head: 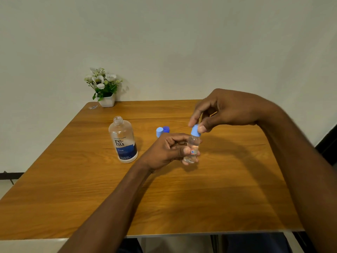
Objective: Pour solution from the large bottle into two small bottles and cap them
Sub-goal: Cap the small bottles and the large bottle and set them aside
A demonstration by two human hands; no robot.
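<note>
My left hand (168,151) grips a small clear bottle (192,146) upright just above the table, with liquid inside and a small red and blue label. Its light blue cap (196,130) sits on the neck, pinched from above by the thumb and fingers of my right hand (224,110). The large clear bottle (122,140), with a blue label, stands uncapped to the left. Behind my left hand a light blue cap (159,132) and a darker blue cap (166,129) rest on the table. A second small bottle is not visible.
The wooden table (182,198) meets a pale wall at its far edge. A white pot of white flowers (104,88) stands at the far left corner beside a small sticker (93,107). The near table edge runs across the bottom of the view.
</note>
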